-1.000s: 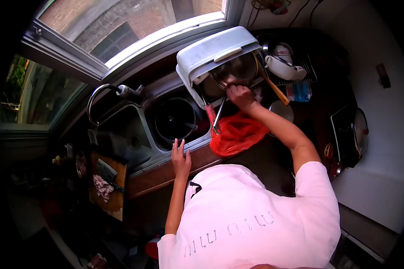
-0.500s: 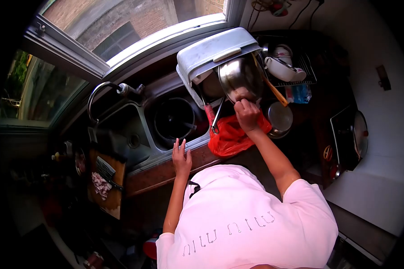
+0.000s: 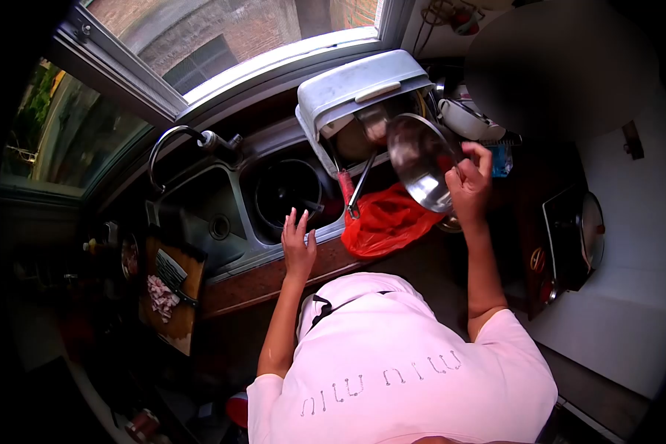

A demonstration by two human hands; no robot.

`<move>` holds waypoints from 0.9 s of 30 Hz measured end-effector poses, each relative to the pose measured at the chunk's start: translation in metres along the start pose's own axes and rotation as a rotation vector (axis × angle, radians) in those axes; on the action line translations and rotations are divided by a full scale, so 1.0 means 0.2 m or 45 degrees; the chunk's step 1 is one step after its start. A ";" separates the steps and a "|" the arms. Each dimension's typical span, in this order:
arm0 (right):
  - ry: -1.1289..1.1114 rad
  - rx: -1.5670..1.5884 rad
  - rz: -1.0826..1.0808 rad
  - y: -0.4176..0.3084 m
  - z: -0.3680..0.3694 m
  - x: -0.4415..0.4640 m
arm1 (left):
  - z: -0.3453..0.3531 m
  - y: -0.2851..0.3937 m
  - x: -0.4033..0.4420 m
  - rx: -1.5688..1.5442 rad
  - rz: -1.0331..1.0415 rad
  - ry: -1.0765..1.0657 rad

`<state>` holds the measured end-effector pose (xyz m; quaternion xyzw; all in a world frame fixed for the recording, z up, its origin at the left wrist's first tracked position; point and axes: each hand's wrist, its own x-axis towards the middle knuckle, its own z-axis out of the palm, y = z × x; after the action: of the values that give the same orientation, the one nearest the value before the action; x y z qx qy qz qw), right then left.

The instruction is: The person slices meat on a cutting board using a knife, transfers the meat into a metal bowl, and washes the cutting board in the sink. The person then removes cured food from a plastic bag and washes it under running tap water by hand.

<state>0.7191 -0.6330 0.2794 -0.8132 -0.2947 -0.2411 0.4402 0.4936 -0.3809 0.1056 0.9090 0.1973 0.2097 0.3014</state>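
My right hand grips the rim of a shiny metal bowl, which is tilted so its inside shows. The bowl hangs in front of a whitish plastic basin lying on its side, with cookware inside it. Beneath the bowl lies a crumpled red plastic bag. My left hand, fingers stretched out, rests near the front rim of the sink and holds nothing. In the right-hand basin of the sink sits a dark round pot.
On the left, a cleaver and chopped meat lie on a wooden cutting board. A curved faucet rises behind the sink. White enamel cookware stands at the back right. A lidded pan is at far right.
My right hand has pulled the metal bowl out of the tipped basin, toward the right, and turned it so its inside shows. My left hand has hardly moved.
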 end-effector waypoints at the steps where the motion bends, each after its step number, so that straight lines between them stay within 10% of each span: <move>1: -0.140 0.096 0.036 0.01 -0.02 0.04 | 0.00 0.00 0.01 0.001 0.009 0.015; 11: -0.956 1.360 0.693 0.17 0.47 0.33 | 0.02 -0.06 -0.37 -0.052 -0.241 0.067; 21: -0.756 1.271 0.417 0.12 0.70 0.37 | -0.10 -0.12 -0.83 -0.022 -0.627 0.247; 27: -0.705 1.047 0.909 0.05 0.72 0.36 | -0.15 -0.22 -0.85 -0.078 -0.547 0.254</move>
<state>0.7970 -0.4947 0.2494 -0.6575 -0.1762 0.2752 0.6789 0.3266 -0.4168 0.0564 0.8113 0.4087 0.2354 0.3455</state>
